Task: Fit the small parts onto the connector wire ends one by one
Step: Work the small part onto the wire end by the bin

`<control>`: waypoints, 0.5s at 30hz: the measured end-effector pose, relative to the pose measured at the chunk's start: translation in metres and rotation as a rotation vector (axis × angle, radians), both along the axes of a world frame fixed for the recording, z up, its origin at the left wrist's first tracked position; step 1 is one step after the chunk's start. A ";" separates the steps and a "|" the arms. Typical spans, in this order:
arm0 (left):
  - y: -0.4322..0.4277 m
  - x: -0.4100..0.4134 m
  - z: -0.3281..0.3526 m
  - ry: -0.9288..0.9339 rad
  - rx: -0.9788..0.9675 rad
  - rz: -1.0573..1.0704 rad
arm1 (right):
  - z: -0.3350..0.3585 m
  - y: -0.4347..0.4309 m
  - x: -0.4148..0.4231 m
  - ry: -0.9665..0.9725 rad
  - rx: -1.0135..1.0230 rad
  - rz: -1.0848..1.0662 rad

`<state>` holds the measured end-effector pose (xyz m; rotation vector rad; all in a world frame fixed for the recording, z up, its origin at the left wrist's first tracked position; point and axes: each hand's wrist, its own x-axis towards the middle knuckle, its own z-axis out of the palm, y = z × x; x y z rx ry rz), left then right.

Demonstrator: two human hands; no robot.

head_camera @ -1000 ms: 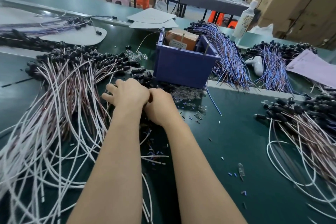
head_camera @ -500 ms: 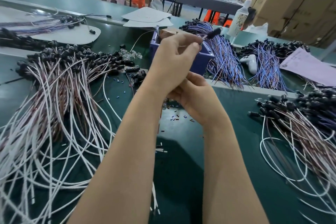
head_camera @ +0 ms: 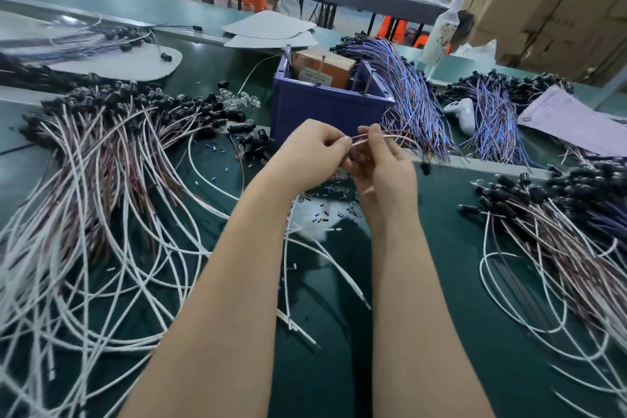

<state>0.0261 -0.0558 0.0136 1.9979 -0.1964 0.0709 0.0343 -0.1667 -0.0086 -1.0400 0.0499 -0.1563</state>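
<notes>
Left hand (head_camera: 312,151) lowered to meet right hand (head_camera: 385,168) before the bin (head_camera: 325,112).
Both pinch one wire (head_camera: 359,140), its end held between fingertips, likely for threading a part.

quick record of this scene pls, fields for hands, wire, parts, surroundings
left hand: pinches wire
right hand: pinches the same wire, above the table
small parts: scattered on the table under the hands
blue bin: just behind the hands
left wire pile: white and reddish
right wire pile: black-tipped ends
</notes>
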 end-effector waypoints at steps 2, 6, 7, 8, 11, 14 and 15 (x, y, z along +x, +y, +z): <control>-0.002 -0.001 -0.003 0.047 0.035 -0.005 | -0.006 0.000 0.001 -0.009 -0.114 -0.054; 0.002 0.000 -0.015 0.235 0.021 -0.056 | -0.014 -0.012 0.005 0.129 -0.071 -0.290; 0.006 0.000 -0.018 0.259 0.016 -0.042 | -0.015 -0.017 0.006 0.178 -0.010 -0.342; 0.011 0.001 -0.019 0.273 0.008 -0.032 | -0.014 -0.022 0.007 0.210 0.045 -0.377; 0.018 0.003 -0.022 0.274 0.016 -0.031 | -0.014 -0.026 0.008 0.207 0.153 -0.395; 0.016 0.004 -0.021 0.199 0.046 0.011 | -0.013 -0.023 0.006 0.205 0.191 -0.293; 0.014 0.005 -0.021 0.159 0.048 0.035 | -0.013 -0.020 0.006 0.213 0.169 -0.230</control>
